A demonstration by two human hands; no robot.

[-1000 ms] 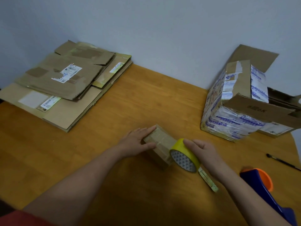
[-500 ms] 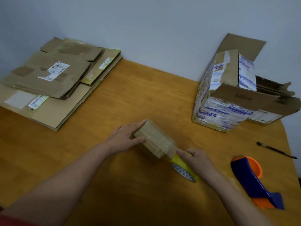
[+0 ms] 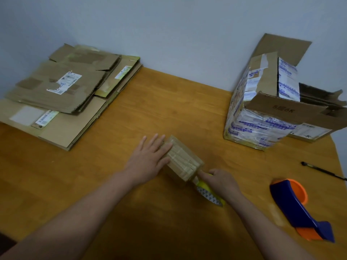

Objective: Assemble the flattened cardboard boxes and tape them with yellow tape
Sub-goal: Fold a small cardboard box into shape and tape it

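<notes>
Yellow tape (image 3: 205, 185), gripped in your right hand (image 3: 222, 182), could wrinkle if the small box (image 3: 185, 163) slid under your flat left hand (image 3: 150, 156).

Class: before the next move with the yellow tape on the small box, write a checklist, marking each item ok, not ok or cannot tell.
1. Small box steadied: ok, the left hand lies flat on its far end.
2. Yellow tape roll in grip: ok, the right hand holds it at the box's near end.
3. Tape stuck to the box: cannot tell, the hand hides the join.
4. Tape dispenser out of the way: ok, it lies apart, right of the right arm.
5. All boxes assembled: not ok, the flattened boxes lie stacked at far left.
</notes>
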